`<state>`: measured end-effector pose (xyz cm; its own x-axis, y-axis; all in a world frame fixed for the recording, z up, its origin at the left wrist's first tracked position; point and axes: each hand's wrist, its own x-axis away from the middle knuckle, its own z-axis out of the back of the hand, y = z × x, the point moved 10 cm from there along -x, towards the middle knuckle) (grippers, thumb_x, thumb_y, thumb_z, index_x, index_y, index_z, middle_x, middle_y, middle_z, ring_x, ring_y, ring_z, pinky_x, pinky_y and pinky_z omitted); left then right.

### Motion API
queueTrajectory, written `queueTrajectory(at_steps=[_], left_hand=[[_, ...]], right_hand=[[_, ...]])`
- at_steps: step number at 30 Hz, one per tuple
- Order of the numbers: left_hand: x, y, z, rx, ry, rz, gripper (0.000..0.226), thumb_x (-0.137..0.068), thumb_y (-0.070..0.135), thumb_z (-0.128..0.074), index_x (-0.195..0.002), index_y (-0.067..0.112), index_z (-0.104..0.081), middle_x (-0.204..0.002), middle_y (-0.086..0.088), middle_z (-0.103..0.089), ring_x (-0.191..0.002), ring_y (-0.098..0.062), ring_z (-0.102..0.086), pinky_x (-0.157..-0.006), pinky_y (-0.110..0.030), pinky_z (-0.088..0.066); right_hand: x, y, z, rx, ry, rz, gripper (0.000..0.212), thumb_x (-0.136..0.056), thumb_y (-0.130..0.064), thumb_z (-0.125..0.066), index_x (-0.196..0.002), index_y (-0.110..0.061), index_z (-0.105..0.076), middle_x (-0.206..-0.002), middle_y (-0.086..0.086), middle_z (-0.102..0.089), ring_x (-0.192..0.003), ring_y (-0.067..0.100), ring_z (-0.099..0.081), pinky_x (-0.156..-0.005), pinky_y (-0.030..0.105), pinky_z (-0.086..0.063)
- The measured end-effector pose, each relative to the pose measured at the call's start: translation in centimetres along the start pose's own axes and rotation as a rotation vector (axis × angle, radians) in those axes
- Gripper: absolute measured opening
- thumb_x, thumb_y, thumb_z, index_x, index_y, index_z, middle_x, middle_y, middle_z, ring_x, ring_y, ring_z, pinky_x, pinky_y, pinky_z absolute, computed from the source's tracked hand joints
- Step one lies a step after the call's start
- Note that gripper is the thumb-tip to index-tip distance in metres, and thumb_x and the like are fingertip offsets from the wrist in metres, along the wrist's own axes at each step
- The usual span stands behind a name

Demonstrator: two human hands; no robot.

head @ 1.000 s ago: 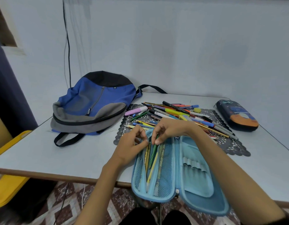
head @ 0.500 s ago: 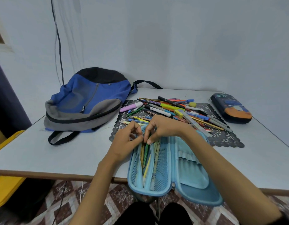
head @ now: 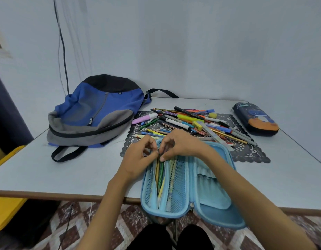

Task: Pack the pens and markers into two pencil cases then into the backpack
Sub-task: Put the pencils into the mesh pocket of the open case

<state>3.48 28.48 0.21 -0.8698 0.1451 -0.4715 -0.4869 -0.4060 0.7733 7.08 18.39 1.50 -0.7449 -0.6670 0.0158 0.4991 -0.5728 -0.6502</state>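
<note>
At centre we see left hand (head: 138, 159) and right hand (head: 183, 145) pinching the top ends of pencils (head: 160, 175) in the open blue pencil case (head: 217, 215), lower centre. Loose pens and markers (head: 188, 120) just above; backpack (head: 98, 112) upper left, dark pencil case (head: 255, 121) right.

The table (head: 75, 170) bears a backpack (head: 96, 112), lace mat (head: 250, 154), blue pencil case (head: 215, 195) and dark pencil case (head: 256, 120).

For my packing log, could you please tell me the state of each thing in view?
Blue pencil case: open flat, partly filled.
Pencils: inside its left half.
Dark pencil case: closed.
Backpack: lying flat, appears closed.
Pens and markers: loose pile on mat.
Left hand: pinching pencil tops.
Right hand: pinching pencil tops.
</note>
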Motion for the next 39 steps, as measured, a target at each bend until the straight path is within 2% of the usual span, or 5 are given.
queueTrajectory(at_steps=[3, 9, 14, 27, 39], left_hand=[[0.1, 0.2, 0.0, 0.010, 0.000, 0.001, 0.009, -0.082, 0.014, -0.065, -0.084, 0.017, -0.057, -0.078, 0.000, -0.063, -0.072, -0.023, -0.057, -0.070, -0.044, -0.048], [0.2, 0.2, 0.1, 0.003, 0.001, 0.005, 0.012, -0.085, 0.012, -0.065, -0.084, 0.019, -0.056, -0.079, 0.001, -0.062, -0.073, -0.023, -0.056, -0.070, -0.044, -0.048], [0.2, 0.4, 0.2, -0.002, 0.009, 0.000, 0.010, -0.081, 0.015, -0.063, -0.082, 0.021, -0.055, -0.078, 0.002, -0.061, -0.070, -0.025, -0.054, -0.067, -0.043, -0.046], [0.4, 0.7, 0.4, -0.001, 0.019, 0.007, 0.013, -0.080, 0.008, -0.064, -0.080, 0.019, -0.056, -0.078, 0.003, -0.062, -0.069, -0.022, -0.055, -0.067, -0.044, -0.047], [0.4, 0.6, 0.3, 0.015, 0.026, 0.030, 0.021, -0.082, -0.003, -0.066, -0.080, 0.016, -0.057, -0.077, 0.000, -0.062, -0.070, -0.023, -0.054, -0.064, -0.036, -0.045]], right_hand=[[0.3, 0.1, 0.4, -0.102, -0.018, 0.015, 0.009, -0.081, -0.012, -0.077, -0.089, -0.010, -0.075, -0.076, 0.001, -0.073, -0.070, 0.006, -0.064, -0.071, 0.020, -0.053], [1.2, 6.6, 9.1, -0.013, 0.663, -0.281, 0.010, -0.087, -0.012, -0.068, -0.092, -0.017, -0.075, -0.093, -0.002, -0.072, -0.084, 0.007, -0.064, -0.078, 0.030, -0.050], [1.4, 9.8, 9.0, 0.335, 0.581, -0.500, 0.012, -0.085, -0.014, -0.065, -0.084, -0.020, -0.075, -0.091, 0.000, -0.073, -0.088, 0.019, -0.065, -0.066, 0.029, -0.046], [1.4, 9.0, 8.6, 0.595, 0.573, -0.502, 0.012, -0.089, -0.017, -0.062, -0.084, -0.014, -0.073, -0.086, 0.004, -0.071, -0.081, 0.023, -0.064, -0.063, 0.029, -0.045], [0.6, 9.3, 7.6, 0.427, 0.458, -0.483, 0.011, -0.091, -0.019, -0.063, -0.088, -0.019, -0.074, -0.091, 0.000, -0.072, -0.086, 0.016, -0.064, -0.068, 0.029, -0.045]])
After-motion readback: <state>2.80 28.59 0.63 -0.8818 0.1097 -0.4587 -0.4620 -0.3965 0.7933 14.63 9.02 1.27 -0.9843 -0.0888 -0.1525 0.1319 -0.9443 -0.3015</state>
